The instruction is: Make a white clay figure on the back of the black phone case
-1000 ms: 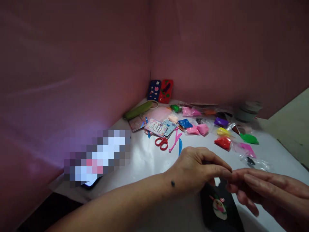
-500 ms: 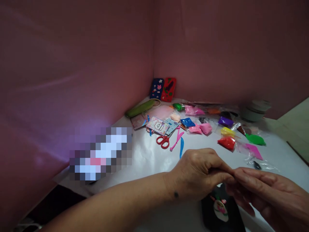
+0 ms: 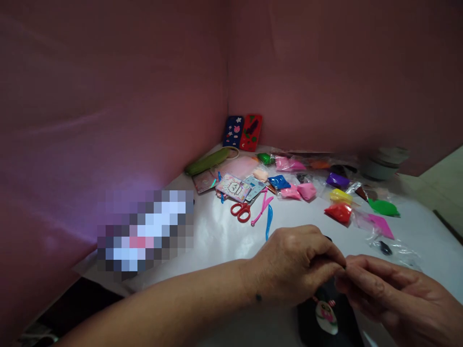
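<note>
My left hand [image 3: 298,262] is closed in a pinch, its thumb and forefinger tips meeting the fingertips of my right hand [image 3: 401,291]. The right hand is pinched too. A tiny dark speck [image 3: 345,266] shows where the fingertips meet; it is too small to name. Beneath both hands lies a black phone case [image 3: 307,327], partly hidden by them. On it sits a whitish oval clay figure [image 3: 326,318] with pink, green and red-striped parts.
Bags of coloured clay, such as red [image 3: 338,213], green [image 3: 384,207] and blue [image 3: 279,182], lie across the white table. Red-handled scissors [image 3: 241,212], a pink tool [image 3: 262,207] and a blue tool [image 3: 269,222] lie nearer. A blurred-out screen [image 3: 152,229] is left; decorated cases [image 3: 251,132] lean behind.
Both hands stay fingertip to fingertip, and the right fingers are drawn in a little more. A dark speck now shows between them. The whole view has shifted slightly.
</note>
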The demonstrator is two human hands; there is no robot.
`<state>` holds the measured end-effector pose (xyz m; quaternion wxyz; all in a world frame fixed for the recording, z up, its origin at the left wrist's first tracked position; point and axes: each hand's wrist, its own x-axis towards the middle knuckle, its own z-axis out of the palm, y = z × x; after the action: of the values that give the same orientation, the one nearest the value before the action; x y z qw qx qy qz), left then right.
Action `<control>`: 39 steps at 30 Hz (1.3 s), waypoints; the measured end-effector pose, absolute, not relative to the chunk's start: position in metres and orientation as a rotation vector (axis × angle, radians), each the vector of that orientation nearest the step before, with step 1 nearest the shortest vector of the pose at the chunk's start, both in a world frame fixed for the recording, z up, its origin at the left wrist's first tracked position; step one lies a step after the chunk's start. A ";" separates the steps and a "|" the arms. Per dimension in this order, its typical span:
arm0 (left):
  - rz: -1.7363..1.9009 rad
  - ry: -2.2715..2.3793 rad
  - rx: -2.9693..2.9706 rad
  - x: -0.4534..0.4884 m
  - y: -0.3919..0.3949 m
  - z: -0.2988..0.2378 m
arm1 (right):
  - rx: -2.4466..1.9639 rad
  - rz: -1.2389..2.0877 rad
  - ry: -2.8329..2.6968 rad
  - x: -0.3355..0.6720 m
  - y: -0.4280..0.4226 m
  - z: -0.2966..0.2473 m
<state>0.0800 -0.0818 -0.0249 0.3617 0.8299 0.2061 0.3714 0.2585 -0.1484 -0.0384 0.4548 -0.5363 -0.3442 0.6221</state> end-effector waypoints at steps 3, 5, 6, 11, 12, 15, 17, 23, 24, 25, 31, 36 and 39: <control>1.000 0.496 2.165 0.080 -0.082 -0.026 | -1.295 1.716 -0.755 0.259 -0.148 -0.036; 1.048 0.474 2.175 0.080 -0.083 -0.026 | -1.304 1.700 -0.770 0.262 -0.147 -0.037; 1.065 0.466 2.184 0.080 -0.084 -0.026 | -1.320 1.675 -0.789 0.263 -0.147 -0.037; 1.087 0.458 2.226 0.080 -0.085 -0.026 | -1.381 1.598 -0.804 0.264 -0.146 -0.036; 1.077 0.467 2.226 0.080 -0.085 -0.027 | -1.378 1.594 -0.790 0.264 -0.146 -0.036; 1.033 0.498 2.219 0.080 -0.085 -0.027 | -1.376 1.615 -0.719 0.263 -0.146 -0.035; 1.019 0.502 2.217 0.080 -0.085 -0.027 | -1.380 1.644 -0.689 0.264 -0.146 -0.035; 1.075 0.481 2.229 0.081 -0.085 -0.026 | -1.344 1.692 -0.695 0.266 -0.143 -0.036; 1.078 0.490 2.229 0.081 -0.085 -0.026 | -1.349 1.686 -0.688 0.265 -0.142 -0.036; 1.082 0.498 2.229 0.081 -0.085 -0.027 | -1.360 1.668 -0.676 0.265 -0.142 -0.036; 1.135 0.485 2.252 0.081 -0.085 -0.030 | -1.389 1.636 -0.591 0.265 -0.143 -0.036; 1.141 0.500 2.261 0.082 -0.087 -0.030 | -1.379 1.670 -0.606 0.267 -0.142 -0.038; 1.154 0.497 2.262 0.082 -0.088 -0.029 | -1.390 1.673 -0.578 0.268 -0.142 -0.040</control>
<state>0.0822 -0.0880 -0.0290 0.2733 0.8409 0.1848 0.4291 0.2680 -0.1421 -0.0401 0.4306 -0.5574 -0.2318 0.6709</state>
